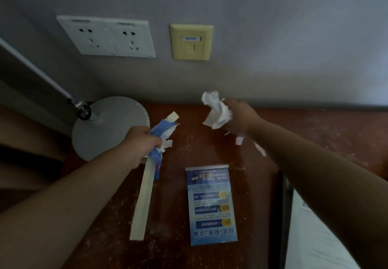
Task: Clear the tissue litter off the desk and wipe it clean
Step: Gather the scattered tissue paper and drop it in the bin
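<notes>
My right hand (238,117) grips a crumpled white tissue wad (216,110) above the back of the reddish-brown desk (315,130). Small white tissue scraps (259,149) show just below that wrist. My left hand (142,140) grips a bundle of blue and white torn wrapper litter (162,131) together with a long cream paper strip (142,201) that hangs down toward the desk's front. White specks and dust are scattered over the desk top.
A blue printed card (212,205) lies flat in the middle of the desk. A white round lamp base (111,128) with its pole stands at the back left. White wall sockets (107,36) and a yellow data socket (191,41) are above. White bedding (310,237) lies at the right.
</notes>
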Demonstrator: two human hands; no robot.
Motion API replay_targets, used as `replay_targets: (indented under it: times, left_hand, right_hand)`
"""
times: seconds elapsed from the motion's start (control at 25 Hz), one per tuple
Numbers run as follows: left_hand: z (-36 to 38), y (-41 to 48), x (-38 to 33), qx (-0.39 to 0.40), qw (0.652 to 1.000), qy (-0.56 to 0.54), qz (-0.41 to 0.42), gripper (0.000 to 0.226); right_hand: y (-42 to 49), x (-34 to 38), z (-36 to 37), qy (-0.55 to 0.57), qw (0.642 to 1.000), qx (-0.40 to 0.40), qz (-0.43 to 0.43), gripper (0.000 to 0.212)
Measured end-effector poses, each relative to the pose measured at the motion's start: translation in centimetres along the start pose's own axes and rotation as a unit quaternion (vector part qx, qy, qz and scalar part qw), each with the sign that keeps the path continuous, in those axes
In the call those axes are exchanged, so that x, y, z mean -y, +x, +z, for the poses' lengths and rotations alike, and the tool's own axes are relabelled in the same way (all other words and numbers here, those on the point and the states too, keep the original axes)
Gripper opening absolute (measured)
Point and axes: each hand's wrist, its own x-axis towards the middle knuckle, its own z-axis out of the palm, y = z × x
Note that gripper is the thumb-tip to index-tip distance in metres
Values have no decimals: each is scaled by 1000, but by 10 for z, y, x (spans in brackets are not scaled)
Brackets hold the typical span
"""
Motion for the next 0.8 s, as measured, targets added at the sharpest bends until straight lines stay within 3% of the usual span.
replay_targets:
  times: [0.08,0.12,0.32,0.52,0.68,0.8]
  left_hand:
    - [-7,-4,12,-7,1000,4,-1,13]
    - [-10,-7,19,-13,1000,8,3,9]
    - [-21,-35,45,-20,998,35,46,10]
    - [-17,-78,16,-21,973,101,204,23]
    - [32,-116,-3,55,945,141,290,14]
    - [72,-158,-4,105,917,185,337,11]
  right_hand:
    - [9,12,26,-87,994,51,-29,60]
    - [11,14,39,-110,992,66,-13,60]
    - [-37,1,38,-11,988,64,138,22]
    - [-142,-18,-16,157,965,-75,196,4]
    - [-235,-40,-29,122,955,-125,238,14]
    - [-305,-76,-32,150,929,-195,277,17]
